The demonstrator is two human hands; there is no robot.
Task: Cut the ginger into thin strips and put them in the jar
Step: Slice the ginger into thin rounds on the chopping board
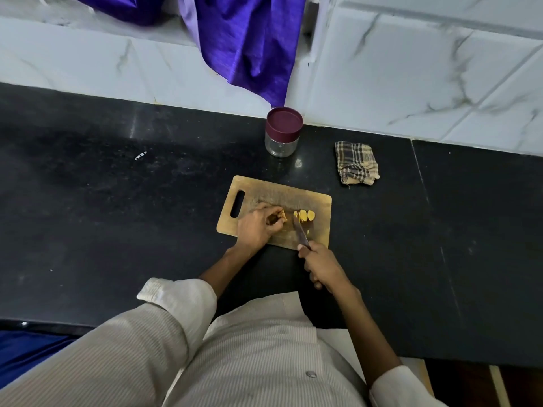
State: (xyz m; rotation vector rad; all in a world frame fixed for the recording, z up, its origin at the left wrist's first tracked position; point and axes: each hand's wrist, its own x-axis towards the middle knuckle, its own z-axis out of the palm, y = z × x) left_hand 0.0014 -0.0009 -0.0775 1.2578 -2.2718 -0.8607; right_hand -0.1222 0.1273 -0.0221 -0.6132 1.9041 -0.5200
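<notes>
From my head camera I look down on a black polished stone bench (117, 215) that runs along a white marble-patterned tiled wall (411, 83). In the middle of the bench lies a small rectangular wooden cutting board (293, 198) with a slot handle at its left end. My left hand (258, 224) rests on the board, its fingers curled round the uncut piece of brown-skinned ginger (280, 216), pinning it down. Just to the right of it, a few yellow cut ginger slices (305, 215) lie in a short row on the board, and a small yellow scrap sits nearer me, close to the blade. My right hand (321, 267) is closed round the handle of a kitchen knife with a slim steel blade (300, 232); the blade points away from me, between the held piece and the slices. I think its tip touches the board, but the blade is too small here to be certain.

Beyond the board, near the wall, stands a clear glass jar with a maroon screw lid (283, 132), the lid on. To its right lies a crumpled checked brown-and-cream cloth (357, 165). A purple satin curtain (249, 39) hangs down the wall to just above the jar. My rolled-up sleeves of a pale striped shirt (182, 312) fill the bottom of the view.
</notes>
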